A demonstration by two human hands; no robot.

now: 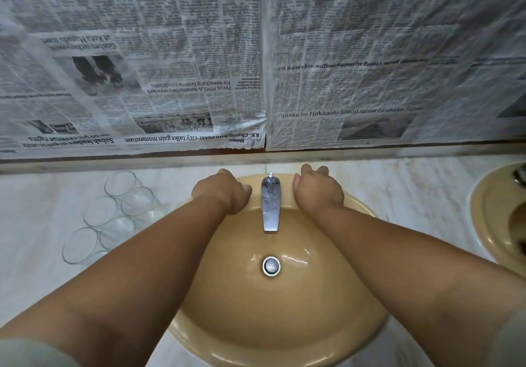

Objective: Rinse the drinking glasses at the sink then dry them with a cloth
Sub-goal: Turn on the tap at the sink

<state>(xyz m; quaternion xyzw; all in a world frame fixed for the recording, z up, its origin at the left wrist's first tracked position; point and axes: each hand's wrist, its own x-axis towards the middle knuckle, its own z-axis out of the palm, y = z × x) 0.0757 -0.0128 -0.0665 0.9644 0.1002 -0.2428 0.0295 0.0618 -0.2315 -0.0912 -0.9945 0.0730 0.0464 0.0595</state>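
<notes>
**Both hands on the back rim of the basin, glasses off to the left**

The left hand (222, 193) and the right hand (318, 191) sit just above the middle of the frame, one on each side of the faucet (270, 207). Each is seen from the back, fingers bent down over the far rim. What lies under the palms is hidden, so I cannot tell whether either hand grips anything. Neither holds a glass.

The faucet is a flat, tapering chrome spout with a small knob on top. Below it the sink (284, 327) is a smooth, glossy, mustard-tan oval bowl with a wet sheen around the round chrome drain plug (271, 266).

The drinking glasses (136, 201), clear and round-rimmed, cluster at centre left on the pale veined marble countertop (398, 190), near the left hand, apart from it and well apart from the right.

Crinkled newspaper (199, 53) covers the upper half. A second tan basin (484, 224) shows at the right edge.
</notes>
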